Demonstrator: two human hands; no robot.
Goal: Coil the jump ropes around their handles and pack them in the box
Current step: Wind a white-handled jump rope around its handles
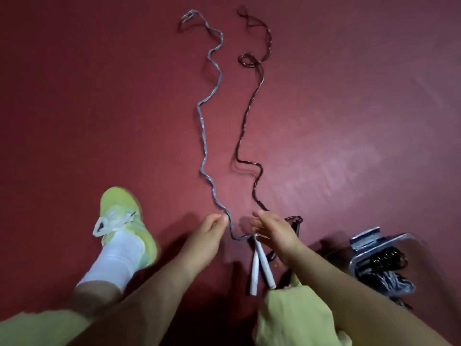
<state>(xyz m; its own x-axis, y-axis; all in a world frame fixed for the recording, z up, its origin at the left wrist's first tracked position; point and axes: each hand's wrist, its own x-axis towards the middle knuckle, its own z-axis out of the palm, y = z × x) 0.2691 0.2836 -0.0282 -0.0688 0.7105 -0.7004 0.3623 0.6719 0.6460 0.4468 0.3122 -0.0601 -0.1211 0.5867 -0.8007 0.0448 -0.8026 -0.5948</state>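
A grey jump rope (203,136) snakes away from me across the red floor. Its two white handles (259,267) lie side by side between my forearms. My left hand (207,237) pinches the grey rope just above where it bends toward the handles. My right hand (277,234) hovers with curled fingers over the handles' top ends; motion blur hides whether it grips anything. A dark brown jump rope (245,123) runs parallel on the right and passes under my right hand. The box (369,242) sits at the right, holding coiled dark and grey ropes.
My left foot in a yellow-green shoe (122,218) and white sock is planted left of my hands. My right knee in yellow-green cloth (294,318) is at the bottom, beside the handles. Red floor (349,108) stretches all around.
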